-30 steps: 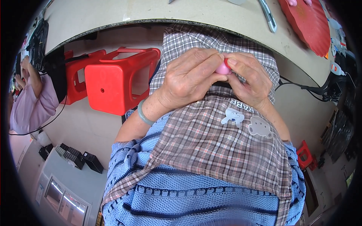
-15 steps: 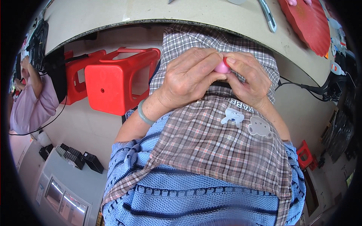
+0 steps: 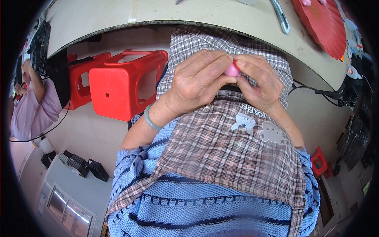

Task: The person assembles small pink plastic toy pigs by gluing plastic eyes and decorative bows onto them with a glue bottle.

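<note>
The left hand [image 3: 201, 77] and right hand [image 3: 260, 77] meet fingertip to fingertip, both clamped on one small pink piece [image 3: 231, 71]. A red part [image 3: 236, 64] of it, or something red set against it, shows beside the right thumb; the fingers hide which.

Work on this piece looks under way: it remains gripped, not set down, and how much of it is finished cannot be told. More pink pieces [image 3: 306, 2] lie in a red tray [image 3: 321, 29] beyond the right hand, cut off by the frame; whether they are done or waiting is unclear.

The hands are above the lap, near the apron [image 3: 233, 150], with only plaid cloth between them and the edge of the surface [image 3: 197, 12] ahead. Lifting forward would, I judge, mean clearing that edge first. Past it, ahead of the right hand, lies a cutter [image 3: 280, 17], with the tray farther right.

Left of the left hand stands a red stool [image 3: 108, 93], apart from the forearm, so elbow room there seems fair. Black cables [image 3: 316, 90] hang to the right hand's right.
</note>
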`<action>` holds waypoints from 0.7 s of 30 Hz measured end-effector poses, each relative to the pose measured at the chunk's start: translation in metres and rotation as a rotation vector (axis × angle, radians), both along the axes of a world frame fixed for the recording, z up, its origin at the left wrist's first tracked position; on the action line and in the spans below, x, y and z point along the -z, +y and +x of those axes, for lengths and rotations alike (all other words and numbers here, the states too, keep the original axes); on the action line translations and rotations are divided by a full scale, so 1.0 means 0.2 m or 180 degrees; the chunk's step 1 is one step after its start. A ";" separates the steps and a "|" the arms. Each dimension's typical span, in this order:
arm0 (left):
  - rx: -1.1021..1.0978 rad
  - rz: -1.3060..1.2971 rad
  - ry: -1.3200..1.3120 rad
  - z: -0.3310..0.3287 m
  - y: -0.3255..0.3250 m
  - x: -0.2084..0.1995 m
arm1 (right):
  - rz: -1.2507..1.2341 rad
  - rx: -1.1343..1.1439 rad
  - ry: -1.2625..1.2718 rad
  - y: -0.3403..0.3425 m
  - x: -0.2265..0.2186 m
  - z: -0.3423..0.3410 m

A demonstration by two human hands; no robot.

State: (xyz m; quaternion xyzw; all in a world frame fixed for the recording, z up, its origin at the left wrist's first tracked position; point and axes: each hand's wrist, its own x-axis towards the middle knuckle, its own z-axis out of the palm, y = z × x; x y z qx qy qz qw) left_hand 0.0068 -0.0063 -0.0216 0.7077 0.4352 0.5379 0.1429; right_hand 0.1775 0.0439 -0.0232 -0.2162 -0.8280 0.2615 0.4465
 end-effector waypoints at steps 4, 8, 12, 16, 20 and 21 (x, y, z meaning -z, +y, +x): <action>0.0036 -0.0085 0.0101 -0.01 -0.01 0.00 | 0.0015 0.0009 -0.0003 0.00 0.00 0.00; 0.0023 -0.0099 0.0110 -0.01 -0.01 0.01 | -0.0010 0.0016 -0.0001 0.00 0.00 0.00; 0.0038 -0.0115 0.0085 -0.01 -0.01 0.01 | -0.0024 0.0025 0.0003 0.00 0.00 0.00; 0.0008 -0.0105 -0.0053 0.00 0.00 0.01 | -0.0047 0.0054 -0.0034 0.00 -0.01 0.00; -0.0016 -0.0367 -0.0140 -0.01 -0.01 0.00 | -0.0061 0.0094 -0.0154 0.00 -0.02 -0.01; -0.0010 -0.0638 -0.0265 -0.01 -0.02 0.00 | -0.0089 0.0101 -0.0206 0.00 -0.02 -0.01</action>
